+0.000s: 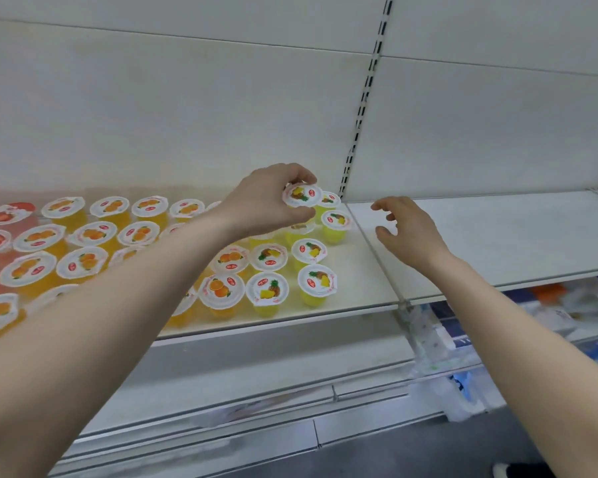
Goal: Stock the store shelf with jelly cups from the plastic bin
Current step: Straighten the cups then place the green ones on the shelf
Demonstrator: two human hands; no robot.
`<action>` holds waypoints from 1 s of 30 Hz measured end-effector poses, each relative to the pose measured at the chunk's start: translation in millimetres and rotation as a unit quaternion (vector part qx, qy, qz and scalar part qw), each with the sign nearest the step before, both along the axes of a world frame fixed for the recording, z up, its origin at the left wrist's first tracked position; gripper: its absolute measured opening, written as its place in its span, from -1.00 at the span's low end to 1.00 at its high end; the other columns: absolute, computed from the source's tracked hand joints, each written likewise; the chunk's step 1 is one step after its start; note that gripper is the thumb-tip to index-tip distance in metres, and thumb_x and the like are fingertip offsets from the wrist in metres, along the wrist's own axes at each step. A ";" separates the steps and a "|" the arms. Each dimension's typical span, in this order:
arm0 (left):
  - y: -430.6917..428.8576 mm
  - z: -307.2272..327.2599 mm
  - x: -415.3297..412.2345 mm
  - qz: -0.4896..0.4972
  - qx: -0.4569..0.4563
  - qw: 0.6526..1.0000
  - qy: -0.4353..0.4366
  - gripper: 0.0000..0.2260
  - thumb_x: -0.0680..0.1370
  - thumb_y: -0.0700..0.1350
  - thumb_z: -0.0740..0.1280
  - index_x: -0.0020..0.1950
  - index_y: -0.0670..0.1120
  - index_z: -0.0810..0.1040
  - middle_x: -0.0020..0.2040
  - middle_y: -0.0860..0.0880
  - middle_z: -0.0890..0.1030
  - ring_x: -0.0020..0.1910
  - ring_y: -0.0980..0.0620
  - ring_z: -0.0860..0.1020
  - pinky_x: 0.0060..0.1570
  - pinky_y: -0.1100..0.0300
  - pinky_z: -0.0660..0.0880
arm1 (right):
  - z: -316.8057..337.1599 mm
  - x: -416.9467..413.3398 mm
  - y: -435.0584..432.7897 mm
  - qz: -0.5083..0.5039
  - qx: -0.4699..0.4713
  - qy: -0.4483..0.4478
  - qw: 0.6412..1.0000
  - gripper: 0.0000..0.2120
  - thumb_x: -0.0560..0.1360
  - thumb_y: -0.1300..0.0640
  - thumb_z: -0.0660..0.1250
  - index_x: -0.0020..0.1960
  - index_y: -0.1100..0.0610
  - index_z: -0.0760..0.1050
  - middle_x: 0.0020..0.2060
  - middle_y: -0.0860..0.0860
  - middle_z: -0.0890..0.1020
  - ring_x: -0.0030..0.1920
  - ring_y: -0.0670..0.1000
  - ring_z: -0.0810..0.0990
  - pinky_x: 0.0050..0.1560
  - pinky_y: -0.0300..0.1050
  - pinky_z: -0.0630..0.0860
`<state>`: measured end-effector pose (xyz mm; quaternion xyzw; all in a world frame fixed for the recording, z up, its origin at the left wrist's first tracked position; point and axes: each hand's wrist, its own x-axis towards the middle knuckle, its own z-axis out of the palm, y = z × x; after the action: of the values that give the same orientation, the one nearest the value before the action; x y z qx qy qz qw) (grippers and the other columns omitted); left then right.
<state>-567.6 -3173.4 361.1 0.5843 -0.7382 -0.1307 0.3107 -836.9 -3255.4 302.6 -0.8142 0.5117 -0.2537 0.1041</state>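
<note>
Over white shelf (363, 270), left grip (259, 201) pinches a jelly cup (302, 194); right grip (408, 229) slack, empty.

White store shelf (366, 298), rows of orange, yellow and red jelly cups (83, 263) on its left part

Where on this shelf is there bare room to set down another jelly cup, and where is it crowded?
Bare: the strip between the pineapple cups and the board seam, and the whole right board beneath the right hand. Crowded: the orange cups leftward.

Pineapple jelly cup (302, 195) held upright above rows of shelved cups (270, 257).
</note>
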 end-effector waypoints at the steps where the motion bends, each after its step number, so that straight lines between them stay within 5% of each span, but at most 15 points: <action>1: -3.2 -0.1 -12.1 -0.020 0.007 1.000 -0.016 -0.56 0.43 0.07 0.43 0.29 0.10 0.48 0.18 0.13 0.55 0.12 0.11 0.51 0.02 0.19 0.49 | 1.1 -6.6 0.6 -0.010 -0.003 -0.004 1.000 -0.67 0.52 0.20 0.32 0.26 0.02 0.47 0.22 -0.03 0.51 0.12 0.00 0.54 0.18 0.02 0.48; 9: -21.5 -27.0 -93.6 -0.122 0.065 0.970 -0.198 -0.56 0.43 0.08 0.40 0.27 0.06 0.43 0.15 0.03 0.57 0.13 0.00 0.51 0.05 0.10 0.46 | -2.8 -43.4 9.0 -0.046 -0.015 0.004 0.999 -0.69 0.53 0.18 0.31 0.26 0.02 0.48 0.20 -0.01 0.52 0.10 -0.01 0.55 0.13 -0.06 0.48; 17: -22.2 -37.7 -100.7 -0.113 0.061 0.964 -0.234 -0.62 0.42 0.19 0.41 0.13 0.08 0.43 -0.12 0.05 0.52 -0.04 -0.01 0.45 -0.21 0.09 0.36 | -9.5 -49.0 14.0 -0.032 -0.010 0.009 0.999 -0.69 0.52 0.17 0.30 0.26 0.00 0.46 0.16 -0.02 0.54 0.07 -0.03 0.54 0.13 -0.03 0.49; 22: -14.3 -28.8 -87.3 -0.101 0.016 0.968 -0.231 -0.62 0.46 0.30 0.31 0.15 0.10 0.53 0.08 0.08 0.57 0.15 0.02 0.42 0.07 0.04 0.43 | -9.3 -38.6 20.3 -0.001 -0.015 -0.003 1.000 -0.70 0.52 0.18 0.31 0.23 -0.01 0.48 0.11 -0.08 0.55 0.06 -0.08 0.53 0.11 -0.12 0.46; 25: -12.3 -21.4 -61.2 -0.059 -0.029 0.980 -0.186 -0.73 0.57 0.18 0.24 0.14 0.08 0.58 0.13 0.06 0.58 0.18 0.00 0.45 0.08 0.09 0.40 | -5.3 -28.7 29.7 0.034 -0.020 -0.019 0.999 -0.77 0.52 0.12 0.31 0.18 -0.02 0.50 0.07 -0.13 0.56 0.04 -0.12 0.52 0.11 -0.12 0.47; 30: -11.4 -21.0 -15.0 0.005 -0.001 0.971 -0.238 -0.76 0.62 0.01 0.23 0.24 0.06 0.57 0.23 0.01 0.56 0.21 -0.07 0.45 0.15 0.06 0.40 | -2.7 -15.5 47.0 0.085 -0.003 -0.005 0.996 -0.74 0.48 -0.18 0.36 0.10 -0.10 0.48 0.01 -0.20 0.55 0.03 -0.18 0.49 0.03 -0.25 0.40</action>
<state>-582.7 -3184.8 340.1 0.6017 -0.7884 0.0143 0.1270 -852.4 -3208.3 299.9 -0.8540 0.4392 -0.2489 0.1257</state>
